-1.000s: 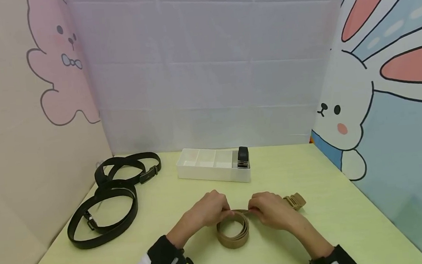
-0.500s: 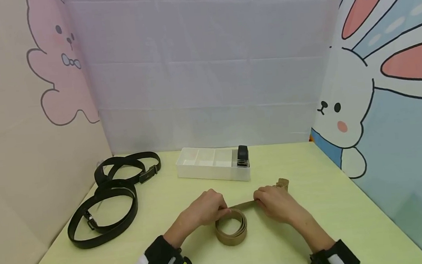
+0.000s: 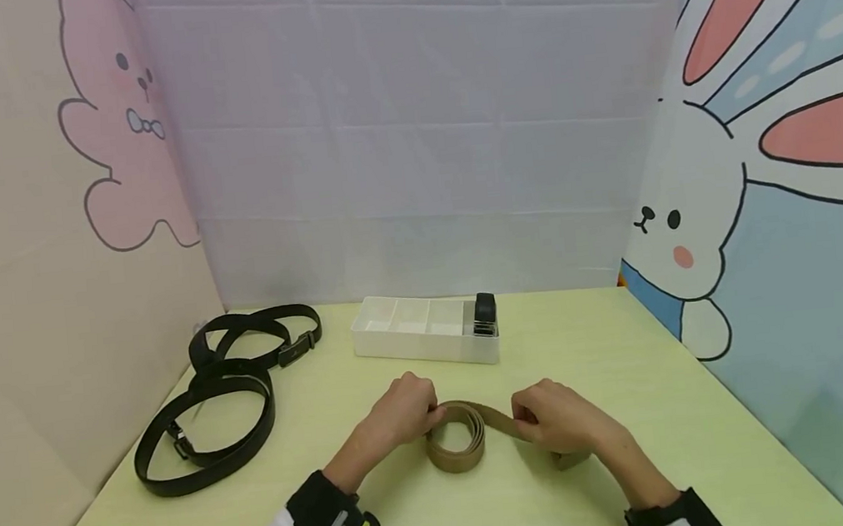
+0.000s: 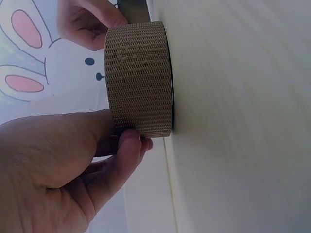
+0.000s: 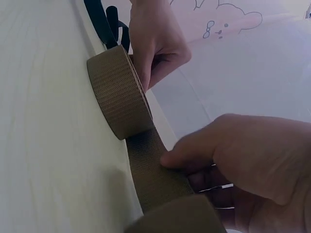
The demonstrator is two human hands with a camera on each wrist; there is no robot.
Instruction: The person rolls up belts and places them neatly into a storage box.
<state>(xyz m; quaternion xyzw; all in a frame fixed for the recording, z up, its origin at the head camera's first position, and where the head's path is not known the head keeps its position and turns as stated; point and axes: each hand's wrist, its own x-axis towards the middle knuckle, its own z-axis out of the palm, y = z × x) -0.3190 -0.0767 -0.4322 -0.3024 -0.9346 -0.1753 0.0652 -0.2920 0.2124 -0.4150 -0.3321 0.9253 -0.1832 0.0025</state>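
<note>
A tan webbing belt (image 3: 458,442) lies near the middle of the counter (image 3: 627,379), toward its front edge, mostly wound into a coil standing on edge. The left hand (image 3: 402,412) pinches the coil's left side, thumb and fingers closed on the outer wraps; the left wrist view shows the thumb (image 4: 127,150) pressed against the ribbed weave. The right hand (image 3: 555,418) holds the free tail (image 5: 155,170) that runs off the coil to the right, fingers curled around it, pulling it flat along the counter. The buckle end is hidden under that hand.

The webbing looks light, soft and flexible along its length yet fairly stiff across its width, with a coarse weave that should not slip easily. It will likely spring open if released, so the best hold is across the coil's outer wrap, with the tail kept taut close to the coil.

Toward the back edge stands a white divided tray (image 3: 421,338) with a rolled black belt (image 3: 484,313) in its right compartment. Loose black belts (image 3: 209,415) lie near the back left corner.
</note>
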